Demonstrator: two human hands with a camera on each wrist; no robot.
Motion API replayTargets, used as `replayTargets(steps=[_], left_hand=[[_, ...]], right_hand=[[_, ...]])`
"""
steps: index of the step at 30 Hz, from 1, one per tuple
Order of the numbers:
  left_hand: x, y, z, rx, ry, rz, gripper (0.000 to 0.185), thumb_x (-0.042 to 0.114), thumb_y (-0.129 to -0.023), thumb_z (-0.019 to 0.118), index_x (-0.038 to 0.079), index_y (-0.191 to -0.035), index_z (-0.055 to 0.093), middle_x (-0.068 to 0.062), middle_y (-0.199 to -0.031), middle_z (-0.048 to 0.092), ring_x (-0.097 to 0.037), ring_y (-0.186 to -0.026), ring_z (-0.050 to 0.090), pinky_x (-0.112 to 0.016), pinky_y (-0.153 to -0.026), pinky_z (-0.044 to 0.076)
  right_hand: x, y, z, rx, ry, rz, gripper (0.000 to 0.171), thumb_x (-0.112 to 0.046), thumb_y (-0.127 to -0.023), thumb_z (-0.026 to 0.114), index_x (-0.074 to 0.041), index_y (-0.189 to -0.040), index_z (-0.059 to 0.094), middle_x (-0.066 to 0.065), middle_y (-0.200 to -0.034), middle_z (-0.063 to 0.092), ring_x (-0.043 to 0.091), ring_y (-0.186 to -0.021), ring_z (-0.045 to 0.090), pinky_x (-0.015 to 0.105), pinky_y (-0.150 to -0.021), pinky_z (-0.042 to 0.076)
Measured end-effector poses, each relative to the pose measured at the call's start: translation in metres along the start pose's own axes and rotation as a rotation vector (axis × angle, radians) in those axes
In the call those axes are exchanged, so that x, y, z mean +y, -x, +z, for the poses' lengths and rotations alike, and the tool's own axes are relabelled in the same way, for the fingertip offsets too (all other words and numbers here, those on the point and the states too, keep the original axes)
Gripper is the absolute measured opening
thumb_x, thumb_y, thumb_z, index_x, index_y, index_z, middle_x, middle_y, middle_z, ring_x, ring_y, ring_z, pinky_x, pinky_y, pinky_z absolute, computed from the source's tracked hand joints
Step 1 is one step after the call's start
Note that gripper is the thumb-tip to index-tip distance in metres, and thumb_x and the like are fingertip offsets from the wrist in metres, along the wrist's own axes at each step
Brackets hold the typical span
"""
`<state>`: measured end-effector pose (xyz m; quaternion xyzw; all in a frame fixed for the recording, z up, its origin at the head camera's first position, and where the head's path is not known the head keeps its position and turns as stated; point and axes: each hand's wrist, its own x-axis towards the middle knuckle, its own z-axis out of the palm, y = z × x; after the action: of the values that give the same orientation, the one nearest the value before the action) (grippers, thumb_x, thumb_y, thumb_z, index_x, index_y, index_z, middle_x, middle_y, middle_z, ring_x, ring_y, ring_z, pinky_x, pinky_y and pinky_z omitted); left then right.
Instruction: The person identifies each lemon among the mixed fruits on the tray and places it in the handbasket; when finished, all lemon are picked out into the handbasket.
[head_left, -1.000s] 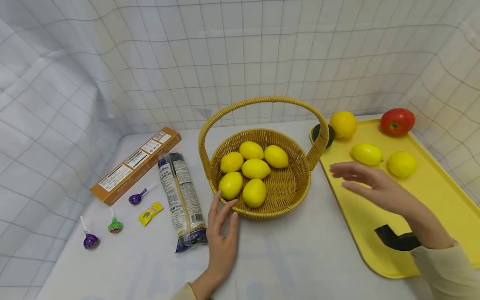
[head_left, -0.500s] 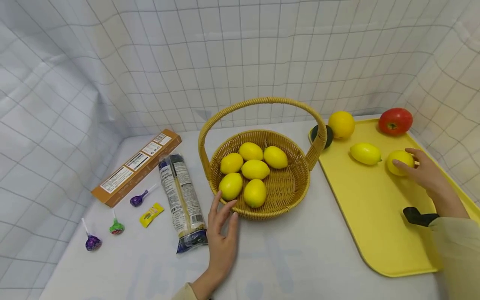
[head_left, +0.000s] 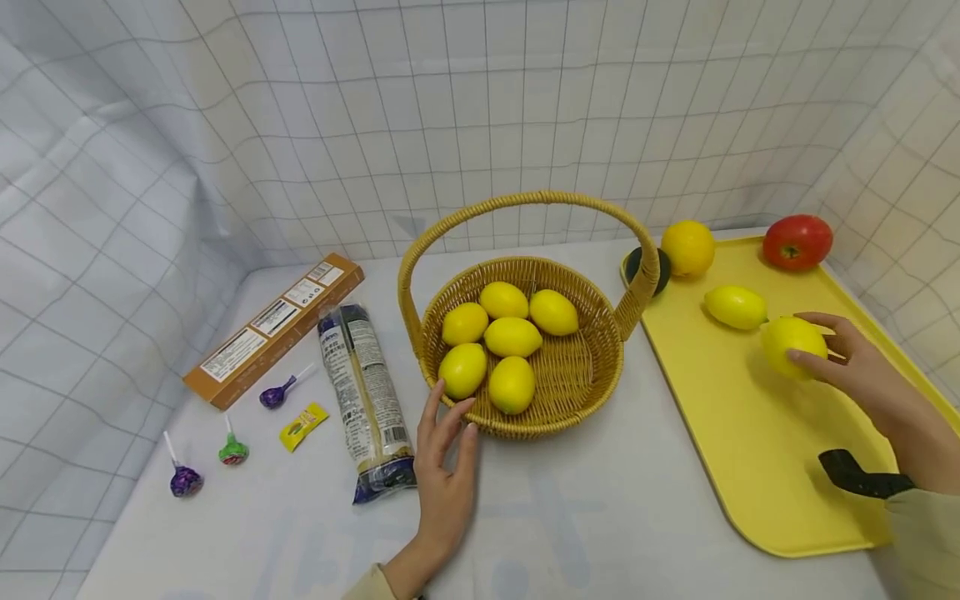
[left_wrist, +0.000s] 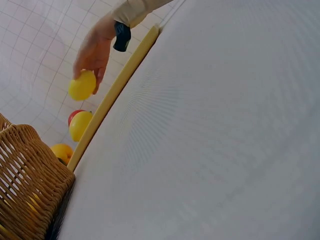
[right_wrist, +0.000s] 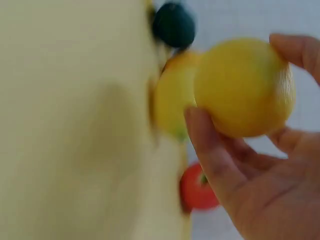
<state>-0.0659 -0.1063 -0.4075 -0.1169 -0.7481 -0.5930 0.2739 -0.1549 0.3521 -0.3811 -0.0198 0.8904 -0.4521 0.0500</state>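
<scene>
My right hand [head_left: 855, 367] grips a yellow lemon [head_left: 791, 346] lifted just above the yellow tray [head_left: 750, 433]; the same lemon [right_wrist: 245, 87] fills the right wrist view and shows small as the held lemon [left_wrist: 82, 85] in the left wrist view. My left hand [head_left: 446, 458] lies flat on the white table, its fingertips touching the front of the wicker basket [head_left: 570, 392]. The basket holds several lemons [head_left: 512, 337]. Another lemon [head_left: 735, 306], an orange [head_left: 687, 247], a red tomato [head_left: 797, 242] and a dark fruit [head_left: 633, 265] stay on the tray.
Left of the basket lie a dark noodle packet [head_left: 363, 392], an orange-brown box [head_left: 273, 329], three lollipops [head_left: 232, 450] and a small yellow sachet [head_left: 302, 425]. Checked white cloth walls close in the back and sides. The basket's tall handle [head_left: 525, 200] arches over it.
My right hand swung right across the tray, closed round the far-right lemon and has lifted it slightly leftward. The left hand and basket have not moved.
</scene>
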Motion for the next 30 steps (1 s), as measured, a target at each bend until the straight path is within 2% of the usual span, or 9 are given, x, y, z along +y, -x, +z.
replayTargets(steps=[4, 7, 10, 13, 16, 19, 23, 27, 30], left_hand=[[0.003, -0.002, -0.001, 0.003, 0.005, -0.016, 0.026, -0.013, -0.09, 0.05, -0.009, -0.115, 0.059, -0.027, -0.143, 0.029, -0.041, -0.129, 0.03, -0.031, -0.094, 0.043], [0.005, -0.003, -0.001, 0.007, 0.011, -0.008, 0.026, -0.013, -0.09, 0.05, -0.009, -0.115, 0.059, -0.027, -0.143, 0.029, -0.041, -0.129, 0.03, -0.026, -0.094, 0.041], [0.005, -0.003, -0.001, 0.009, 0.005, 0.011, 0.026, -0.013, -0.09, 0.05, -0.009, -0.115, 0.059, -0.028, -0.142, 0.029, -0.042, -0.128, 0.03, -0.028, -0.094, 0.042], [0.004, -0.001, 0.0, 0.006, -0.007, 0.019, 0.027, -0.012, -0.091, 0.051, -0.006, -0.116, 0.06, -0.028, -0.142, 0.03, -0.039, -0.13, 0.03, -0.032, -0.094, 0.043], [0.002, 0.001, 0.0, 0.001, -0.012, 0.017, 0.028, -0.011, -0.091, 0.051, -0.004, -0.117, 0.06, -0.026, -0.143, 0.03, -0.035, -0.131, 0.029, -0.039, -0.093, 0.043], [0.0, 0.002, 0.0, 0.0, -0.005, 0.012, 0.029, -0.01, -0.091, 0.052, -0.003, -0.118, 0.06, -0.024, -0.144, 0.029, -0.034, -0.132, 0.028, -0.047, -0.091, 0.043], [-0.009, 0.004, 0.001, -0.001, 0.011, 0.003, 0.029, -0.01, -0.091, 0.052, -0.001, -0.118, 0.06, -0.023, -0.145, 0.028, -0.037, -0.131, 0.028, -0.054, -0.089, 0.042], [-0.024, 0.007, 0.002, 0.0, 0.004, 0.004, 0.032, -0.011, -0.09, 0.052, 0.001, -0.118, 0.06, -0.02, -0.146, 0.028, -0.037, -0.131, 0.028, -0.054, -0.088, 0.043], [-0.028, 0.007, 0.002, -0.001, 0.002, 0.008, 0.032, -0.011, -0.09, 0.053, 0.001, -0.119, 0.06, -0.018, -0.146, 0.028, -0.035, -0.131, 0.028, -0.053, -0.088, 0.043]], right_hand=[[-0.054, 0.014, 0.029, -0.17, -0.105, -0.231, 0.053, -0.006, -0.098, 0.048, -0.023, -0.144, 0.028, 0.007, -0.128, 0.036, 0.026, -0.103, 0.045, 0.03, -0.078, 0.045], [-0.099, 0.013, 0.068, -0.305, -0.29, -0.353, 0.053, 0.001, -0.096, 0.047, -0.014, -0.143, 0.029, 0.012, -0.129, 0.04, 0.023, -0.101, 0.051, 0.028, -0.079, 0.048], [-0.136, 0.003, 0.111, -0.392, -0.432, -0.338, 0.052, -0.005, -0.095, 0.052, -0.014, -0.142, 0.03, 0.015, -0.131, 0.041, 0.026, -0.107, 0.05, 0.031, -0.084, 0.047], [-0.164, -0.008, 0.151, -0.442, -0.489, -0.291, 0.055, -0.016, -0.093, 0.06, -0.016, -0.141, 0.032, 0.014, -0.133, 0.041, 0.029, -0.113, 0.048, 0.035, -0.088, 0.045], [-0.184, -0.019, 0.184, -0.489, -0.539, -0.251, 0.06, -0.023, -0.09, 0.064, -0.016, -0.141, 0.033, 0.016, -0.131, 0.044, 0.029, -0.111, 0.049, 0.037, -0.086, 0.045], [-0.198, -0.026, 0.211, -0.543, -0.625, -0.174, 0.061, -0.022, -0.089, 0.064, -0.014, -0.141, 0.033, 0.018, -0.13, 0.043, 0.027, -0.106, 0.051, 0.035, -0.082, 0.047], [-0.208, -0.028, 0.228, -0.558, -0.668, -0.088, 0.06, -0.017, -0.09, 0.063, -0.012, -0.142, 0.033, 0.02, -0.134, 0.037, 0.028, -0.107, 0.051, 0.037, -0.082, 0.049], [-0.208, -0.027, 0.228, -0.499, -0.533, -0.122, 0.059, -0.017, -0.089, 0.066, -0.015, -0.141, 0.037, 0.018, -0.136, 0.036, 0.035, -0.117, 0.045, 0.042, -0.086, 0.047], [-0.204, -0.026, 0.222, -0.468, -0.419, -0.174, 0.059, -0.017, -0.088, 0.067, -0.017, -0.14, 0.038, 0.016, -0.136, 0.036, 0.038, -0.124, 0.039, 0.046, -0.091, 0.043]])
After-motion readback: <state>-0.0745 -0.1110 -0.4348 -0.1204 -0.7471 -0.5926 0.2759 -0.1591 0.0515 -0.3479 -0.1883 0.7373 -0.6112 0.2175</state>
